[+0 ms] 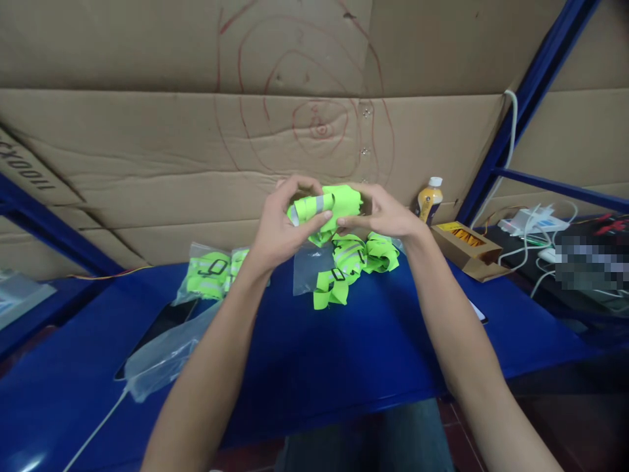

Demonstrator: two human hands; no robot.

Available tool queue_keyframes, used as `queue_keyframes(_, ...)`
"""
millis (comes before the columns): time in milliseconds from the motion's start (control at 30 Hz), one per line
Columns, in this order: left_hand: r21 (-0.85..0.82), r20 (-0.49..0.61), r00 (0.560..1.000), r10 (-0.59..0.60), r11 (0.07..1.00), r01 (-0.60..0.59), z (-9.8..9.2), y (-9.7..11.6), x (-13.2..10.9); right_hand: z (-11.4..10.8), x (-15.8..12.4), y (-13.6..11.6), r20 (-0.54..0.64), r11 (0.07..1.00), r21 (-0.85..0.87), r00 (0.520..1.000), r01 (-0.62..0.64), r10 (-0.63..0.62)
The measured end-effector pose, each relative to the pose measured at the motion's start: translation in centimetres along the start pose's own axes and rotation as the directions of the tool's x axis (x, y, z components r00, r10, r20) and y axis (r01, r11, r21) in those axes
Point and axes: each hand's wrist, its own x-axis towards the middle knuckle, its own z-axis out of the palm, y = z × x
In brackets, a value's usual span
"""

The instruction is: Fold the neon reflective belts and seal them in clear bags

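Note:
Both hands are raised above the blue table around a bundle of neon-yellow reflective strap (339, 200) with a grey reflective stripe. My left hand (285, 219) grips its left end, thumb in front and fingers behind. At the right end, my right hand (381, 210) pinches the bundle between thumb and fingers. Beneath them, more rolled neon reflective straps (351, 255) lie on the table, one with a black buckle (337, 274) and a loose end toward me. Beside these is a clear plastic bag (305, 270). To the left, bagged neon straps (209, 274) lie near my left forearm.
A blue table (334, 354) stands against a cardboard wall (171, 137). At the right are a drink bottle (429, 198), an open cardboard box (466, 249) and white cables (528, 242). A cloudy plastic sleeve (162, 357) lies over a dark flat object at the left.

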Motion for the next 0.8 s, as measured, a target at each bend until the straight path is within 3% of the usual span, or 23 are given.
queue_keyframes(67,-0.056,0.035,0.999,-0.032,0.998,0.034,0.1,-0.4,-0.1,0.0,-0.1,-0.5,-0.012,1.000,-0.011,1.000,0.018,-0.018)
queue_keyframes(167,-0.213,0.032,0.976,-0.216,0.953,0.218,0.7,-1.1,-0.3,0.2,-0.1,-1.0,-0.048,0.995,-0.086,0.997,0.057,-0.061)
queue_keyframes(267,-0.399,0.063,0.912,-0.405,0.828,0.395,1.3,-1.5,-0.5,0.3,0.1,-0.8,-0.107,0.966,-0.234,0.985,0.107,-0.135)
queue_keyframes(467,-0.530,0.377,0.753,-0.540,0.541,0.653,0.5,-1.0,-0.4,0.3,1.0,0.5,-0.100,0.817,-0.517,0.930,0.256,-0.354)
queue_keyframes(600,-0.555,0.361,0.694,-0.622,0.455,0.697,0.3,-1.8,-0.6,0.1,1.0,0.2,-0.034,0.749,-0.595,0.922,0.291,-0.385)
queue_keyframes(667,-0.537,0.317,0.699,-0.641,0.486,0.690,0.4,-2.2,-0.8,-0.2,0.6,-0.3,0.040,0.774,-0.554,0.938,0.307,-0.343)
queue_keyframes(700,-0.509,0.281,0.724,-0.630,0.542,0.669,0.4,-2.2,-0.8,-0.5,0.4,-0.6,0.076,0.805,-0.508,0.947,0.306,-0.312)
queue_keyframes(800,-0.292,0.117,0.884,-0.453,0.835,0.467,0.5,-1.3,-0.7,-1.0,-0.4,-1.2,0.052,0.899,-0.391,0.980,0.195,-0.190)
